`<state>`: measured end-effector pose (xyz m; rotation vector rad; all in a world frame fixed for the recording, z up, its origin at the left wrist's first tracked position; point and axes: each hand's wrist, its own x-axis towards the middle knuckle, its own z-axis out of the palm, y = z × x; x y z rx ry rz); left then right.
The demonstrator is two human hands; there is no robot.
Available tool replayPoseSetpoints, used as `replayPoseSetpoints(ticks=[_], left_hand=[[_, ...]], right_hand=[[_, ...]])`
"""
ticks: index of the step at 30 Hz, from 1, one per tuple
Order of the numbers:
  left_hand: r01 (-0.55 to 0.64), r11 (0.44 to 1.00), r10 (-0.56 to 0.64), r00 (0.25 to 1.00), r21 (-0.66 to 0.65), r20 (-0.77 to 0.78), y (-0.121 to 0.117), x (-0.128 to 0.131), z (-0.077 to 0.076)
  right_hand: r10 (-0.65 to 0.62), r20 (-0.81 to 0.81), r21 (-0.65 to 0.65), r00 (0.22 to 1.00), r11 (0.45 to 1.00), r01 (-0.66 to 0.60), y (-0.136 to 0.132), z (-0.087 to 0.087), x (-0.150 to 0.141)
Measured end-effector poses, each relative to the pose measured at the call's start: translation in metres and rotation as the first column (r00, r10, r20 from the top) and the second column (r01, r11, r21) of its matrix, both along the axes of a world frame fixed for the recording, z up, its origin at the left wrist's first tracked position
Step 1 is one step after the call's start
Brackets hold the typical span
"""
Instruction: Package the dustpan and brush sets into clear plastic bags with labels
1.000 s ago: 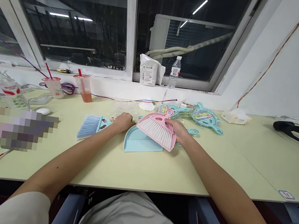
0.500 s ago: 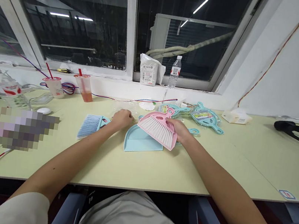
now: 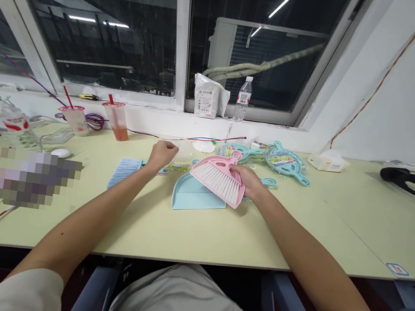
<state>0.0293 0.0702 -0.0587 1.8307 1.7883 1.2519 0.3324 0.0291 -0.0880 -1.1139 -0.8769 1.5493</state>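
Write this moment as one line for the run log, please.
left hand: raised, curled | right hand: holding pink hand brush | beneath: blue dustpan

Pale green desk (image 3: 187, 241) gives a hand free passage across the lower middle of the frame. Near the left hand (image 3: 162, 156), the blue hand brush (image 3: 123, 174) blocks the left, while the blue dustpan (image 3: 191, 197) and pink hand brush (image 3: 219, 180) block the centre. Wrapped teal dustpans (image 3: 287, 163) obstruct the upper right.

Hand brush (image 3: 214, 164) pink, bristles (image 3: 216, 180) white; dustpan (image 3: 193, 197) pale blue; second brush (image 3: 122, 173) seemingly blue.
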Motion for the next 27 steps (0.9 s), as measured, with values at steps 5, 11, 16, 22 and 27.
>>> replayPoseSetpoints(ticks=[5, 11, 16, 22, 27], left_hand=[[0.012, 0.958, -0.019, 1.000, 0.287, 0.022, -0.030, 0.011, 0.034], [0.364, 0.846, -0.123, 0.844, 0.389, -0.521, -0.103, 0.065, 0.027], [0.592, 0.787, -0.302, 0.615, 0.174, -0.728, -0.127, 0.087, -0.006], [0.524, 0.795, -0.293, 0.774, 0.307, -0.561, -0.111, 0.076, -0.010], [0.405, 0.885, -0.223, 0.803, 0.231, -0.553, -0.096, 0.069, -0.008]], right_hand=[[-0.069, -0.029, 0.036, 0.997, 0.997, 0.070, -0.002, 0.001, -0.006], [-0.018, -0.122, 0.098, 0.992, 0.995, 0.030, -0.011, 0.001, -0.017], [-0.034, -0.176, 0.135, 0.984, 0.989, 0.058, -0.020, 0.005, -0.025], [-0.049, -0.194, 0.131, 0.980, 0.988, 0.075, -0.018, 0.000, -0.026], [-0.017, -0.201, 0.114, 0.979, 0.993, 0.041, -0.016, -0.003, -0.026]])
